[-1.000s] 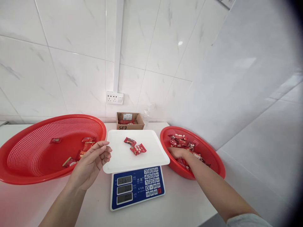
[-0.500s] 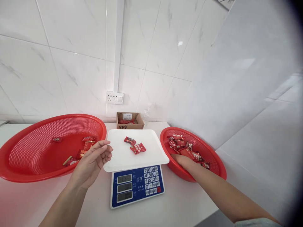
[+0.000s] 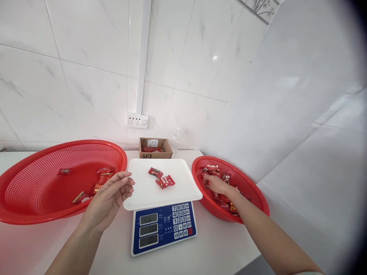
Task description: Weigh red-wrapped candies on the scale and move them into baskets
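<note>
My left hand [image 3: 110,196] hovers palm up and open between the big red basket [image 3: 31,208] and the scale's white tray [image 3: 177,189], holding nothing. My right hand [image 3: 216,184] reaches into the small red basket [image 3: 252,191], fingers curled among several red wrapped candies [image 3: 222,198]; what they grip is hidden. Two red wrapped candies [image 3: 161,178] lie on the tray. Below the tray shows the blue scale panel [image 3: 164,228] with keypad and displays.
A few red candies [image 3: 99,179] lie in the big basket. A small cardboard box [image 3: 155,148] stands against the tiled wall under a wall socket [image 3: 138,120]. White counter runs to an edge at the lower right.
My right hand has moved from the near side of the small basket toward its far left part, over the candies. My left hand has barely shifted. The view tilted slightly.
</note>
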The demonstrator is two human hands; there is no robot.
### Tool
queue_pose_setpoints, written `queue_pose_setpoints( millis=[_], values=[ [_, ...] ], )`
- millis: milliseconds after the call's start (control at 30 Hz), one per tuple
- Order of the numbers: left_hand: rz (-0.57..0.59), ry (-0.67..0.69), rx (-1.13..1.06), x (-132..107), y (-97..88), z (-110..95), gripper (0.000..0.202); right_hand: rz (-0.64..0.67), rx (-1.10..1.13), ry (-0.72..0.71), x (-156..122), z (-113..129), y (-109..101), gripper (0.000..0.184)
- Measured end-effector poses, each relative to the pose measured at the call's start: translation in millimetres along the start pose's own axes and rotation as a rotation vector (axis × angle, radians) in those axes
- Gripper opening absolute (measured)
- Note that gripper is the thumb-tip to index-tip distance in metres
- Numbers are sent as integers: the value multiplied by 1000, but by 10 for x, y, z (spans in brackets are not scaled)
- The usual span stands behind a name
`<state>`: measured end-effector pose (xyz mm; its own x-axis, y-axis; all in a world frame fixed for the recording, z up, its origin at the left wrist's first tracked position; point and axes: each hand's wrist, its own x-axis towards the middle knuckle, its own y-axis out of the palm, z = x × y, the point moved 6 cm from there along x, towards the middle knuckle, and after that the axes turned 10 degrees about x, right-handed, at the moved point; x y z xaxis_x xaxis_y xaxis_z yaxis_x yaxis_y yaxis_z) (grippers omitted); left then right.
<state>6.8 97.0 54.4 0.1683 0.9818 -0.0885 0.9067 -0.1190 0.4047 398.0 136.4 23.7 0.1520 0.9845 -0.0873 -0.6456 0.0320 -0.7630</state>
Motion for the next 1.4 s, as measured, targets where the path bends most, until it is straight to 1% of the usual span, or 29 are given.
queue_pose_setpoints(
  millis=[67, 167, 300, 400, 500, 600, 700, 767, 833, 933, 1033, 1100, 1167, 1200, 1233, 1300, 1333, 1367, 1400],
  values=[
    [1, -3, 5, 0, 3, 6, 22, -18, 77, -56, 32, 153, -79, 4],
    [4, -13, 1, 1, 8, 20, 21, -39, 211, -129, 34, 427, -105, 16],
    [4, -8, -2, -1, 11, 14, 21, 58, 337, -194, -27, 762, 88, 23],
    [-2, -3, 9, -5, 4, 2, 21, 80, 355, -222, -35, 902, 222, 26],
    [-4, -1, 15, -5, 3, -2, 22, 85, 343, -252, 6, 991, 310, 31],
    [-2, -1, 17, 0, 5, 1, 23, 140, 333, -313, 24, 1114, 398, 40],
    [-2, 3, 24, 1, 1, 0, 23, 162, 300, -396, -41, 1257, 467, 50],
    [-2, 8, 25, -1, -1, -4, 23, 191, 216, -449, -131, 1336, 548, 55],
    [-2, 7, 26, -3, 2, -4, 23, 273, 87, -473, -232, 1376, 695, 61],
    [3, 1, 28, -1, 16, 4, 24, 436, -62, -464, -364, 1381, 973, 65],
    [1, -2, 33, 3, 19, 14, 27, 498, -108, -467, -451, 1427, 1159, 67],
    [-4, -4, 36, 6, 9, 18, 28, 522, -100, -471, -499, 1485, 1199, 67],
    [-9, -3, 39, 8, -4, 17, 28, 535, -76, -476, -524, 1535, 1147, 67],
    [-10, 0, 38, 8, -11, 14, 27, 519, -61, -479, -512, 1545, 1076, 67],
    [-11, 3, 36, 7, -15, 11, 27, 473, -48, -481, -476, 1538, 971, 66],
    [-10, 5, 28, 4, -18, 8, 27, 307, -45, -461, -333, 1440, 681, 62],
    [-9, 3, 23, 1, -15, 8, 28, 183, -59, -438, -239, 1345, 504, 59],
    [-7, -2, 19, -1, -11, 10, 28, 72, -103, -384, -144, 1209, 336, 55],
    [-4, -5, 16, -2, -5, 12, 28, -9, -163, -293, -57, 1033, 190, 52]
  ],
)
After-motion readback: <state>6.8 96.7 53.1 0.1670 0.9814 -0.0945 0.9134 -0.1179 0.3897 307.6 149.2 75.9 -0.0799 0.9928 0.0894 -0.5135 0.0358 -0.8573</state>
